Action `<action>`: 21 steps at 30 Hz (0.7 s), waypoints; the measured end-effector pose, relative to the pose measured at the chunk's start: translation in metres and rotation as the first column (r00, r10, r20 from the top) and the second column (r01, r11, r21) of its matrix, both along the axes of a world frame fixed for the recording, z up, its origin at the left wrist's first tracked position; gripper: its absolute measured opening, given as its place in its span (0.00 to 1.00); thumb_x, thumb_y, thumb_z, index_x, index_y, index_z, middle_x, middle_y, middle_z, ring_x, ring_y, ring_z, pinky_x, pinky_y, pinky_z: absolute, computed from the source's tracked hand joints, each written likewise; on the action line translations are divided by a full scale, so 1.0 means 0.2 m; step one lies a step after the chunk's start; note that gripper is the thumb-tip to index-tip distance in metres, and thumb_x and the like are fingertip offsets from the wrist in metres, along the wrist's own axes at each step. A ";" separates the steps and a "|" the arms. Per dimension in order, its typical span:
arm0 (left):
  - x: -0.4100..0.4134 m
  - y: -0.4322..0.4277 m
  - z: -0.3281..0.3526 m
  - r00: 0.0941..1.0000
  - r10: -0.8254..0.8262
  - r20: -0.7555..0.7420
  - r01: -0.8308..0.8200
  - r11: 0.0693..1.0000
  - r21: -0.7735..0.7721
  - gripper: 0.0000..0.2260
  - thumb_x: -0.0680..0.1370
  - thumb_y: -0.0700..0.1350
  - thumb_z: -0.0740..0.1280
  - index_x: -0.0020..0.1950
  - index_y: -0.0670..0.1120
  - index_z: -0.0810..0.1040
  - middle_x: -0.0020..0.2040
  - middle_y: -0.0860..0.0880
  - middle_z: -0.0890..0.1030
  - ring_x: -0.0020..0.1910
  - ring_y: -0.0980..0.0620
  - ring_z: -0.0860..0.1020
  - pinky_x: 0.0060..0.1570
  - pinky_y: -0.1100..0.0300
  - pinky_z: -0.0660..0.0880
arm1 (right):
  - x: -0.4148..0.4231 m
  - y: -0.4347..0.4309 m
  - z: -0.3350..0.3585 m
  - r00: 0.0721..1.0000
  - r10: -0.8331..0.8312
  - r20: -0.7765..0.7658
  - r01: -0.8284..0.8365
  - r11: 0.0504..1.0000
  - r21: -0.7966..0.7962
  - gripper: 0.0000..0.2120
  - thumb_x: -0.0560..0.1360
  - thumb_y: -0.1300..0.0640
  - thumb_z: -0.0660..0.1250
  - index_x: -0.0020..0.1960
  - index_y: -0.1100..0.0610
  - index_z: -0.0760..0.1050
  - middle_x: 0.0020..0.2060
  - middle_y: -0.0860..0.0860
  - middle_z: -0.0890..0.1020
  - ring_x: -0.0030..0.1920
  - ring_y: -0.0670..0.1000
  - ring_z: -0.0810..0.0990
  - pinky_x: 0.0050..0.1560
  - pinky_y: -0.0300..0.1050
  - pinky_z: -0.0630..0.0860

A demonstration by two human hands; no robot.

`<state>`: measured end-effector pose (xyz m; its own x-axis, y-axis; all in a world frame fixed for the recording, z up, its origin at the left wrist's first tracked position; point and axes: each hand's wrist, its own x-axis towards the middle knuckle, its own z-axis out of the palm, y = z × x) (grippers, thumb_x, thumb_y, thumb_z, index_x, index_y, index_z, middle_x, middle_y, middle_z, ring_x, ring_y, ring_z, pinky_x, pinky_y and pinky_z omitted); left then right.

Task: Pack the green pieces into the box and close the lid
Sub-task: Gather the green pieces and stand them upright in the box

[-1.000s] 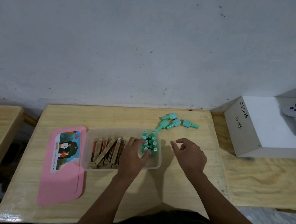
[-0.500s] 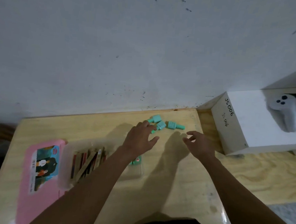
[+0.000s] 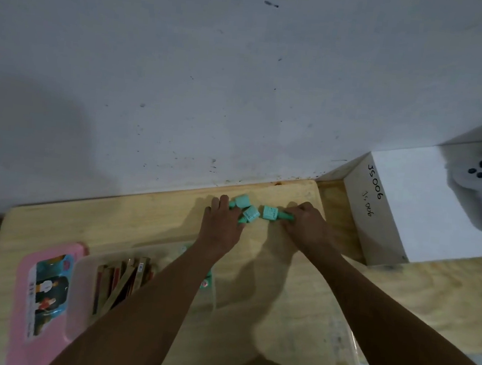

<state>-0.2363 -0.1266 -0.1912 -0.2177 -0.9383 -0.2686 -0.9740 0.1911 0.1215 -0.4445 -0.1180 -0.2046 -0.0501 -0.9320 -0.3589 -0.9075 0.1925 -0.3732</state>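
White controller [image 3: 480, 193] on white carton [image 3: 408, 210]

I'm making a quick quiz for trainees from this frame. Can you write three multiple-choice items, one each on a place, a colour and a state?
1. Where do the loose green pieces lie?
A. near the table's far edge by the wall
B. on the pink lid
C. on the white box

2. What colour is the lid?
A. blue
B. pink
C. black

3. What state is the clear box in?
A. closed
B. upside down
C. open, lid beside it

Key: 1 A, both hands, left hand and right hand, touch them there; 2 B, it is plainly pink; 3 C, the lid lies flat at the box's left.
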 end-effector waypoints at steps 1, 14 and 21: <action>-0.01 -0.01 0.00 1.000 0.005 0.005 -0.005 1.000 0.001 0.18 0.77 0.53 0.63 0.64 0.48 0.74 0.60 0.44 0.68 0.60 0.42 0.66 0.57 0.49 0.67 | 0.00 0.00 0.00 1.000 0.010 -0.009 -0.010 1.000 -0.011 0.17 0.76 0.48 0.64 0.64 0.48 0.76 0.56 0.52 0.76 0.55 0.53 0.76 0.52 0.52 0.78; -0.02 0.05 0.16 0.950 0.207 -0.235 -0.203 0.978 0.041 0.15 0.76 0.52 0.66 0.60 0.49 0.78 0.57 0.47 0.75 0.58 0.45 0.67 0.57 0.53 0.66 | -0.01 0.15 0.13 0.865 -0.362 0.349 0.400 0.915 -0.043 0.15 0.74 0.45 0.69 0.56 0.52 0.81 0.47 0.49 0.82 0.45 0.49 0.80 0.43 0.44 0.76; 0.00 0.20 0.34 0.517 0.432 -0.739 -0.400 0.885 0.237 0.11 0.72 0.47 0.72 0.51 0.43 0.83 0.45 0.48 0.81 0.42 0.52 0.76 0.41 0.61 0.71 | 0.09 0.36 0.24 0.756 -0.354 0.550 0.506 0.850 -0.148 0.10 0.77 0.54 0.68 0.56 0.57 0.81 0.45 0.51 0.82 0.40 0.44 0.77 0.35 0.27 0.71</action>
<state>-0.2358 -0.0860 -0.1242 0.0599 -0.9710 -0.2313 -0.4884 -0.2306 0.8416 -0.4273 -0.0464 -0.1574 -0.3601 -0.9144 -0.1848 -0.4336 0.3395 -0.8347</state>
